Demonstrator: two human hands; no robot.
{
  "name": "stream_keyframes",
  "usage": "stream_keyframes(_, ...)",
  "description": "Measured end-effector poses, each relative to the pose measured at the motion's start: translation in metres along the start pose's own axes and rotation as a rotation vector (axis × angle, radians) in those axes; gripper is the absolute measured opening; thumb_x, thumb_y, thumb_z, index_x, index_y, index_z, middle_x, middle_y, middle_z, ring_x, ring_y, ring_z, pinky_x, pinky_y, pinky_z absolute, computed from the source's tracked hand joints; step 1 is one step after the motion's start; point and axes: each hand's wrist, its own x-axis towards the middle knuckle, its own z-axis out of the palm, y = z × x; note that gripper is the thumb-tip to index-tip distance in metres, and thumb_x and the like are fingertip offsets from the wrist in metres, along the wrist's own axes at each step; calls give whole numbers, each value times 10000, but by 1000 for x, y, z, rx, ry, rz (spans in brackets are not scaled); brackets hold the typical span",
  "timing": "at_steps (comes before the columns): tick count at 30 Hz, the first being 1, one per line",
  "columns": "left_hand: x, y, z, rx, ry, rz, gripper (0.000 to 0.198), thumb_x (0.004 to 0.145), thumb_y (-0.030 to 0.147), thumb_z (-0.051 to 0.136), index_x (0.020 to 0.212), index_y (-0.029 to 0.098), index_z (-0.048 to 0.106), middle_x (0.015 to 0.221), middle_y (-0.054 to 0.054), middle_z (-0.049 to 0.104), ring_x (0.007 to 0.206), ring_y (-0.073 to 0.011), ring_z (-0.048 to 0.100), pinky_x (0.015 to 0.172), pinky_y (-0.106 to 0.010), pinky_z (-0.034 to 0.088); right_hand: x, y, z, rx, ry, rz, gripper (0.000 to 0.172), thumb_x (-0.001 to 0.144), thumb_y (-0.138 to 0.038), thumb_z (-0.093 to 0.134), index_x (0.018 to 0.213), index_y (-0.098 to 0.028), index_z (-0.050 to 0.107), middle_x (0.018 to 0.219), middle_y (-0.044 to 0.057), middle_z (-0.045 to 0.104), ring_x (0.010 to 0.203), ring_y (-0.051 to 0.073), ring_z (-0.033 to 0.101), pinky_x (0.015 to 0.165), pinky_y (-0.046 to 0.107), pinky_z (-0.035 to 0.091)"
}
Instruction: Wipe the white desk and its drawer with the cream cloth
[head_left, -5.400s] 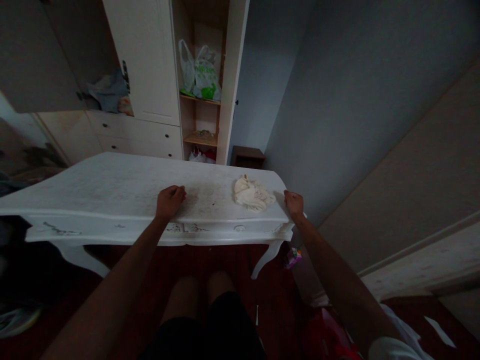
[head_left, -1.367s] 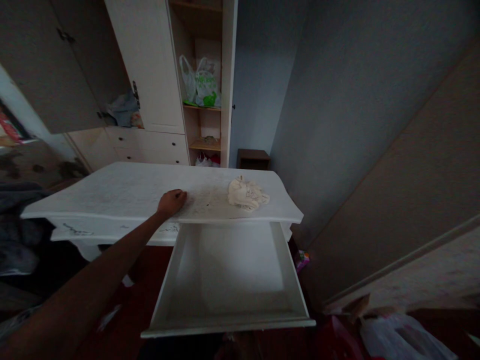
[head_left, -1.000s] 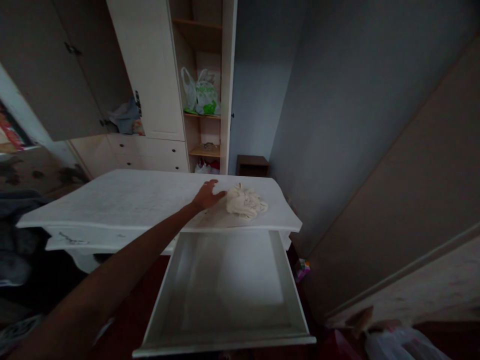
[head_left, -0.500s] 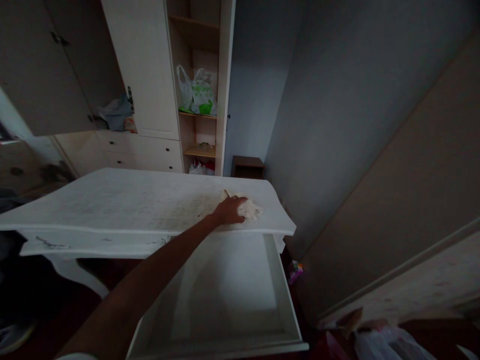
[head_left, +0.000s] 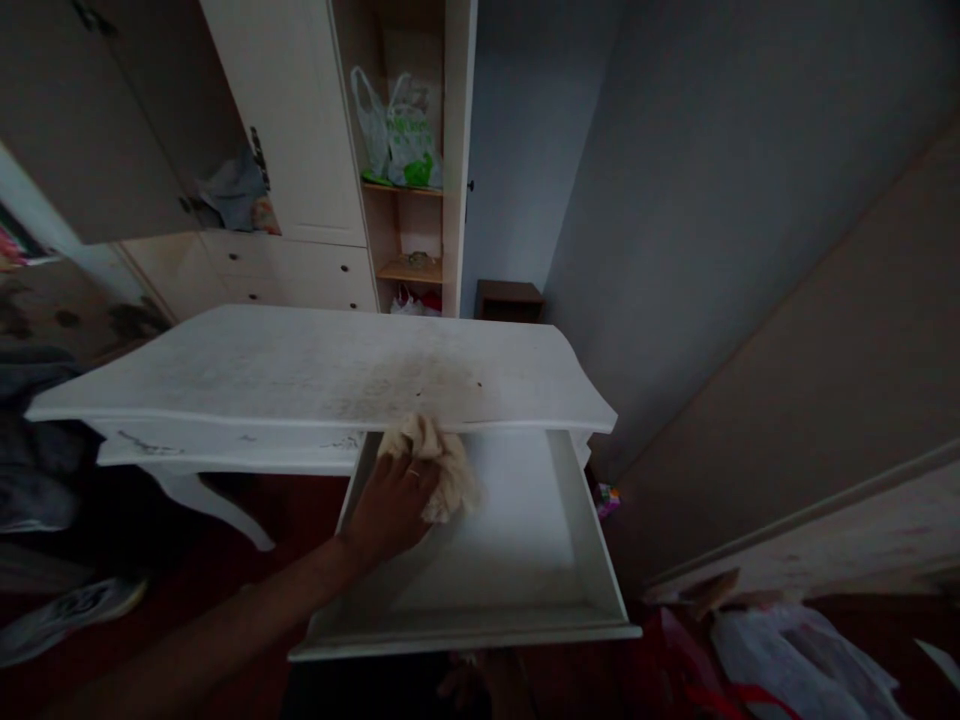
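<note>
My left hand [head_left: 394, 505] is closed around a crumpled cream cloth [head_left: 442, 470], with a ring on one finger. It holds the cloth over the open drawer [head_left: 517, 560], just under the front edge of the white table [head_left: 300, 350]. Grey smudges and a few dark specks mark the tabletop behind the cloth. Low in the picture, below the drawer front, my right hand [head_left: 480, 680] shows dimly. Its fingers look loosely apart, with nothing visible in them.
A wardrobe [head_left: 315, 150] stands behind the table, with plastic bags [head_left: 409, 145] on its shelf. A small brown cabinet [head_left: 510, 300] sits by the grey wall. On the floor lie a white plastic bag [head_left: 795, 660] at right and a shoe [head_left: 75, 612] at left.
My left hand has drawn the cloth from the tabletop toward me and left, down over the drawer. The view has tilted lower, and my right hand now shows beneath the drawer.
</note>
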Motion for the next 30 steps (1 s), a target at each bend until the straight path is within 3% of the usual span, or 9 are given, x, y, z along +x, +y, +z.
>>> stream_keyframes(5, 6, -16, 25, 51, 28, -175, 766, 612, 424, 780, 1318, 200, 581, 1454, -204, 469, 1416, -462, 276, 1163, -601, 204, 2, 3, -1, -1, 1, 32, 334, 935, -359, 588, 1210, -169, 584, 1209, 85, 609, 1005, 210, 629, 840, 406, 556)
stream_keyframes(11, 41, -9, 43, -2, 23, -377, 952, 711, 589, 659, 1470, 93, 370, 1472, -304, 394, 1362, -564, 279, 990, -676, 359, 14, 4, -2, -19, -13, 84, 320, 937, -364, 587, 1184, -161, 594, 1161, 78, 627, 958, 194, 640, 807, 384, 564)
stream_keyframes(16, 59, 8, 61, -43, 64, -472, 935, 708, 564, 662, 1434, 44, 384, 1466, -345, 370, 1376, -547, 266, 1053, -696, 243, 38, 6, -3, -38, -30, 148, 339, 929, -447, 573, 950, -120, 661, 833, 38, 683, 692, 148, 652, 655, 310, 548)
stream_keyframes(19, 71, 20, 72, -176, 151, -547, 883, 687, 550, 677, 1392, 90, 408, 1440, -314, 426, 1375, -507, 305, 1077, -673, 223, 37, 8, -4, -31, -18, 134, 415, 916, -506, 559, 833, -115, 672, 691, 30, 668, 612, 159, 648, 621, 303, 527)
stream_keyframes(25, 97, 44, 83, -422, 366, -685, 699, 680, 454, 687, 1275, 165, 463, 1388, -252, 486, 1333, -439, 391, 1067, -592, 292, 14, 5, -3, 2, -4, 63, 309, 938, -371, 585, 1159, -156, 603, 1122, 72, 642, 921, 181, 647, 785, 369, 566)
stream_keyframes(30, 107, 62, 86, -503, 464, -691, 640, 699, 403, 674, 1255, 171, 459, 1356, -216, 504, 1334, -408, 395, 1072, -586, 311, 7, 1, 2, 23, -21, 41, 334, 932, -356, 594, 1205, -164, 586, 1192, 83, 615, 985, 205, 634, 820, 395, 562)
